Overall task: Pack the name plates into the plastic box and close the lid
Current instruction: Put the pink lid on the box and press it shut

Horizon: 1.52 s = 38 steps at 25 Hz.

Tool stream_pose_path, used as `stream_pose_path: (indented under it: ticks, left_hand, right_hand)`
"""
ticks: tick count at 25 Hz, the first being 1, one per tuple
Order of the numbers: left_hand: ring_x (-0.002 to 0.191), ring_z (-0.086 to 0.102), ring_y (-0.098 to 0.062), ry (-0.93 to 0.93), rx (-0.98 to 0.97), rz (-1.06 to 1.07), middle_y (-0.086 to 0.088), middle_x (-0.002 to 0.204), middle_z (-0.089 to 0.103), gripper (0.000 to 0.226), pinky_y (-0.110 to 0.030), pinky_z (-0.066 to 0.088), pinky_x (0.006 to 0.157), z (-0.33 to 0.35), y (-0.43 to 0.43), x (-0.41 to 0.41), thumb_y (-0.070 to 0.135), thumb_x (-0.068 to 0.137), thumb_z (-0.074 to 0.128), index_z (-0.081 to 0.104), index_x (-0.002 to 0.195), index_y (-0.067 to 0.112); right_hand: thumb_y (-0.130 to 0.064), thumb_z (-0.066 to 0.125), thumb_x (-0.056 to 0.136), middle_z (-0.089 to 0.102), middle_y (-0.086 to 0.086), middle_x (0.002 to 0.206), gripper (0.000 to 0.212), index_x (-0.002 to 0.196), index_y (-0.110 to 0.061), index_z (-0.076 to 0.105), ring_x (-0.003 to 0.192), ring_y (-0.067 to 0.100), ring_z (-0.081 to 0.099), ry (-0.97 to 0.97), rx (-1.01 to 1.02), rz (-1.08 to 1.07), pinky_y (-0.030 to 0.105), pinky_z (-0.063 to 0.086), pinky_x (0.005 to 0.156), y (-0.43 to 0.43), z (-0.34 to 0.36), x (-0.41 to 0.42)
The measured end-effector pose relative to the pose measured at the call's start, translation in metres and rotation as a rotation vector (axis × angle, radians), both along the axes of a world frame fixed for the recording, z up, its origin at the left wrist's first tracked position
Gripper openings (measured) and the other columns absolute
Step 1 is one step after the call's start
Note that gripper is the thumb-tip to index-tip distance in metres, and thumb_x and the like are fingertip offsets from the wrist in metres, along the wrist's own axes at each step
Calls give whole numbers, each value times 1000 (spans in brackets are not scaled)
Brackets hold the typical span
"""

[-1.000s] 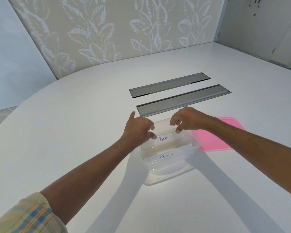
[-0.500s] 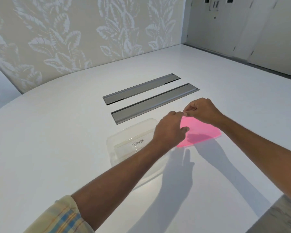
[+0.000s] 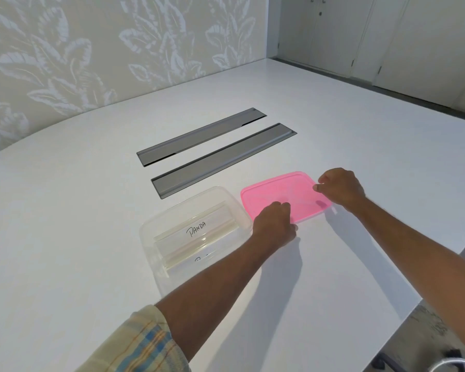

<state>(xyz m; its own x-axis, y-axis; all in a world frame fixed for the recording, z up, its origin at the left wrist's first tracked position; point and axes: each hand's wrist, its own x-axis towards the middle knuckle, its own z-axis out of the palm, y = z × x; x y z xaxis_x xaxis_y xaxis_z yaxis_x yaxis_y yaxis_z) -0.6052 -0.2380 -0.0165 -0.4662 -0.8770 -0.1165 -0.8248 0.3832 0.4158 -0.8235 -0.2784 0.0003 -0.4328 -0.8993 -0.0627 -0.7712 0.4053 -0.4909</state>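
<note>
A wide white table (image 3: 91,237) fills most of the view, with leaf-patterned wallpaper (image 3: 91,49) behind it and pale cupboard doors (image 3: 387,36) at the far right. Two long grey metal flaps (image 3: 220,157) lie set into the tabletop, side by side. In front of them stands the clear plastic box (image 3: 151,232), open on top, with the name plates (image 3: 193,229) lying inside; the upper one reads "PANDA" and a second shows partly below it. Just to the right of the box, flat on the table, lies the pink lid (image 3: 282,194). The left hand (image 3: 274,226) rests at the lid's near-left corner, fingers curled onto its edge. The right hand (image 3: 338,187) curls on the lid's far-right edge. Whether either hand truly pinches the lid, I cannot tell. A checked sleeve (image 3: 145,345) covers the left forearm.
</note>
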Motion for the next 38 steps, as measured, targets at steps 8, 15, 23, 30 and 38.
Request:
stream_pose_path:
  ticks: [8,15,23,30,38]
  left_hand:
    - [119,63,-32,-61,16,-17,-10,123,65,35,-40,53,90,-13,5,0,32,99,66,63,125,10]
    - [126,58,-31,-46,65,-27,-10,132,60,54,-43,53,96,-8,12,-5,42,96,70,58,137,10]
    - [140,52,-33,223,203,88,-12,153,54,76,-44,46,110,26,-3,-10,68,96,59,54,150,15]
    - [98,76,-37,1053,549,492,-16,111,71,64,-47,65,90,92,-34,26,69,94,62,69,114,9]
    - [87,75,-32,1376,597,533,-8,99,79,76,-54,64,94,139,-21,90,68,93,67,69,129,1]
  right_hand:
    - [-34,80,76,74,10,87,28,81,-8,70,82,33,71,-24,102,-132,32,54,69,-4,-16,-5]
    - [-37,81,78,73,10,80,32,78,-8,68,79,33,72,-47,66,-142,31,53,65,-6,-16,-3]
    - [-5,76,76,74,25,78,17,90,3,78,62,26,73,-354,-254,-192,47,67,79,-6,36,2]
    - [-10,74,81,75,-8,80,29,108,-17,83,71,12,67,-436,-582,115,35,61,78,5,97,76]
    - [-30,79,84,73,-2,93,25,108,-22,80,80,15,69,-236,-712,549,26,54,72,28,109,164]
